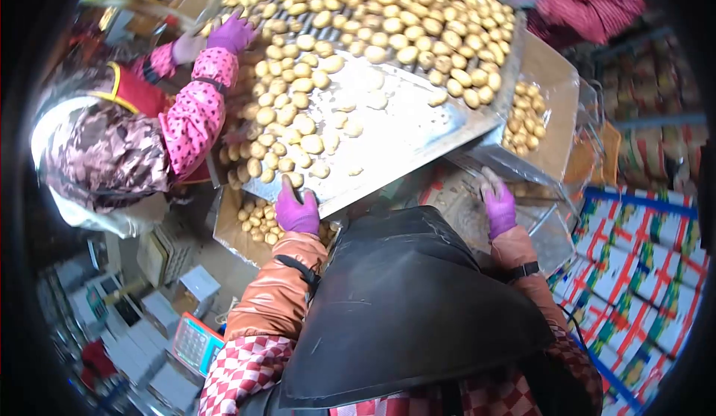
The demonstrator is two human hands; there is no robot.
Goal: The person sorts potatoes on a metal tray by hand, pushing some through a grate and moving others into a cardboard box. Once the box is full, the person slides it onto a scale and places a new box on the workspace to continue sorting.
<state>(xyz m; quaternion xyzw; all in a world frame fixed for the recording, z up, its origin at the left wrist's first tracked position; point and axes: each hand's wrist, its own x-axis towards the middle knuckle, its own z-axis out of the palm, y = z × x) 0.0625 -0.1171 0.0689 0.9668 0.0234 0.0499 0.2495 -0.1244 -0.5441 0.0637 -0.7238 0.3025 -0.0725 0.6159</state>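
My left hand, in a purple glove with greyish fingertips, is at the front edge of a metal sorting table. Its fingers are apart, with the tips right at a potato by the rim. More potatoes lie loose across the table's left side. To the right, my right hand, gloved the same way, has its fingers stretched out with nothing in them. It is in front of the table, near a metal frame.
A plastic-lined box of potatoes stands at the right, another below the left corner. A co-worker's gloved hand reaches over the potatoes at left; another person's sleeve shows at upper right. Printed cartons are stacked at lower right.
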